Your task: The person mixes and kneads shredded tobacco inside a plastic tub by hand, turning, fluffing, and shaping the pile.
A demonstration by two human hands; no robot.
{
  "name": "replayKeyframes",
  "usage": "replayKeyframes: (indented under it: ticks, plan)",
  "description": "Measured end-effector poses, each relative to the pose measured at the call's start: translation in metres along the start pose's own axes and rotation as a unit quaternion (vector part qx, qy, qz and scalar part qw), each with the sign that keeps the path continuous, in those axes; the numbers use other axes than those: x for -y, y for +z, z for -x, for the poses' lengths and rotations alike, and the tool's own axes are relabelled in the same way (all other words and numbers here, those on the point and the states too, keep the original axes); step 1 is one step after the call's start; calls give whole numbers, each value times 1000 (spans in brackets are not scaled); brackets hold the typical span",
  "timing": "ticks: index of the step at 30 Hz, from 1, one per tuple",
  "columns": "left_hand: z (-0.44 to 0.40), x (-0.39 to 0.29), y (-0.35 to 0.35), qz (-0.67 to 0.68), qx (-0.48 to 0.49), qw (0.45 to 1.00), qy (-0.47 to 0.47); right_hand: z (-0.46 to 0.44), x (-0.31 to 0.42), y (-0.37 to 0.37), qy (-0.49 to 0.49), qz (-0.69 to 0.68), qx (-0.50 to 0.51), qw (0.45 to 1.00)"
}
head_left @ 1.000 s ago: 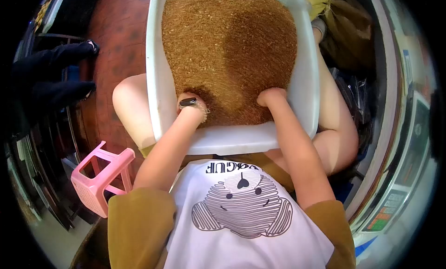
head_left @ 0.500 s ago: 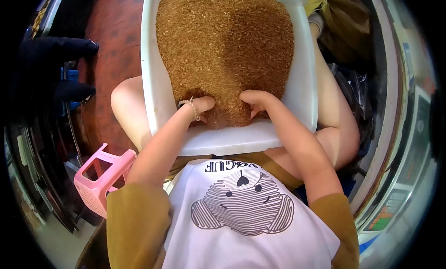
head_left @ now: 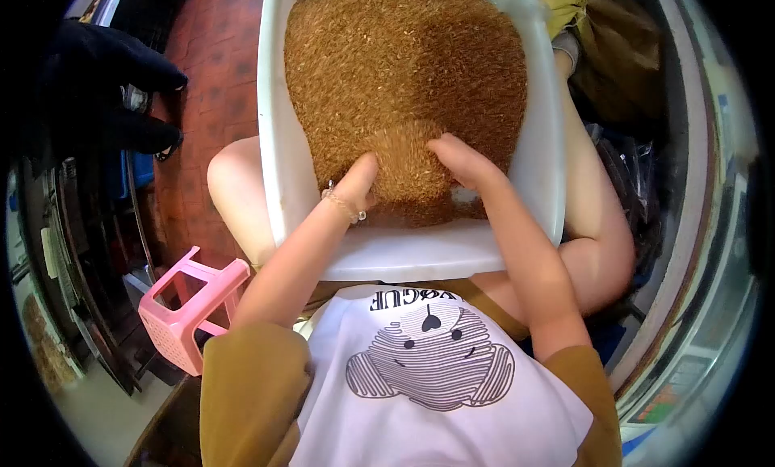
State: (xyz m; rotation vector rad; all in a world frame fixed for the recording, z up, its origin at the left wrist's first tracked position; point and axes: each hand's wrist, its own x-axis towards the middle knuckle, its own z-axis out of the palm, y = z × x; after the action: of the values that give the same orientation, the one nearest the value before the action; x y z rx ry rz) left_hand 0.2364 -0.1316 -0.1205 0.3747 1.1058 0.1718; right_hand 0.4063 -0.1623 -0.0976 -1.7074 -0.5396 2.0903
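Note:
A long white tub [head_left: 278, 144] holds a large heap of brown, shredded loose material [head_left: 404, 55]. My left hand [head_left: 358, 180], with a beaded bracelet at the wrist, is at the near left of the heap, its thumb visible and its other fingers hidden under the material. Across from it, my right hand [head_left: 467, 162] has its thumb on the heap and its fingers sunk out of sight. Between the two hands rises a mound of the material, cupped from both sides. The tub's near rim lies below my wrists.
A pink plastic stool [head_left: 194, 305] stands at the lower left. Another person's dark-clothed legs [head_left: 113, 87] are at the upper left on red floor tiles [head_left: 210, 71]. Brown sacking [head_left: 617, 47] and dark plastic bags [head_left: 626, 172] lie right of the tub.
My hands came inward from the tub's sides and now cup a mound, a little farther from my body than half a second ago. The view has shifted slightly.

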Motion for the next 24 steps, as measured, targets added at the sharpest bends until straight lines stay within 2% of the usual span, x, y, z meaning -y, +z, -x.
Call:
replayKeyframes:
  ticks: [1,2,5,6,9,12,15,17,19,20,21,23,24]
  plan:
    - [0,-4,-1,36,20,999,20,11,13,3,-5,8,-28,1000]
    - [8,-13,6,50,-33,998,28,19,23,7,-19,-4,-61,998]
    - [10,-31,2,104,2,985,141,17,33,9,-108,-54,-96,988]
    - [19,-44,10,165,1,977,138,12,37,11,-155,-115,-94,977]
    - [34,-77,28,245,52,938,241,-6,59,12,-292,-288,-91,907]
    - [39,-106,40,245,114,898,348,3,94,18,-371,-351,-13,860]
    - [38,-115,36,216,74,905,360,3,103,7,-347,-337,-26,875]
    - [45,-104,32,69,-23,917,393,14,89,-11,-314,-215,-117,917]
    - [37,-90,7,-116,-110,884,438,26,69,-27,-306,-108,-169,931]
    - [33,-82,-4,-188,-160,845,474,26,54,-40,-276,-70,-195,939]
    - [35,-77,-11,-300,-200,807,468,24,37,-51,-243,-34,-219,944]
    - [41,-68,-19,-504,-271,697,432,17,11,-67,-138,78,-301,941]
    - [45,-62,-18,-571,-278,671,383,11,0,-69,-92,169,-345,918]
